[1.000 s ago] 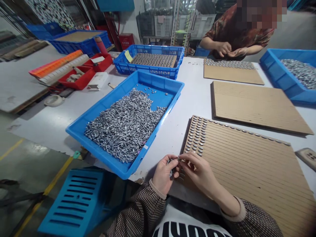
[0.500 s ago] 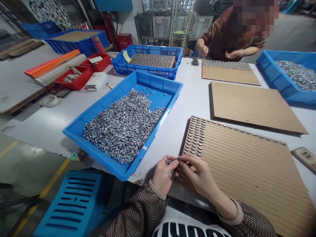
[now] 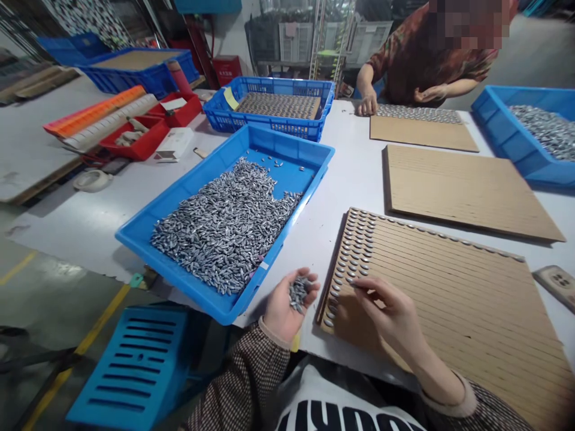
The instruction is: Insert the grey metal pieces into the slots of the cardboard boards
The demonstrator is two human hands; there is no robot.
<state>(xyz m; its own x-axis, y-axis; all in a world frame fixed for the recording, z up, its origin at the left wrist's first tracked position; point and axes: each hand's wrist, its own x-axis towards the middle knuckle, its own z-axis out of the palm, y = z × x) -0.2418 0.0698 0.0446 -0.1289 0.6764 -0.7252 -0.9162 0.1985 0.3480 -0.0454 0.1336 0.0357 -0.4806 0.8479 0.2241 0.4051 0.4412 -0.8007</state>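
Note:
In my cupped left hand (image 3: 287, 305) lies a heap of small grey metal pieces (image 3: 298, 293), pointed at both ends. My right hand (image 3: 389, 314) pinches one such piece (image 3: 353, 284) between thumb and fingertips, at the left part of a slotted brown board (image 3: 449, 299). Rows of the same pieces (image 3: 354, 245) sit in the slots along the board's left side, and a line of them runs along its far edge. Left of the board, a blue tray (image 3: 309, 194) holds a large pile of loose pieces (image 3: 220, 227).
Beyond my board lies another brown board (image 3: 467, 191). Across the table a co-worker (image 3: 404, 60) handles a partly filled board (image 3: 422, 133). A blue bin (image 3: 498, 134) stands far right, a blue basket (image 3: 269, 129) at the back. A beige object (image 3: 557, 284) lies at the right. A blue stool (image 3: 130, 365) stands below left.
My hands have parted: the left has moved left and turned palm up, showing its heap. My right hand has moved right over the board with one piece. The co-worker's hand has lowered to their board.

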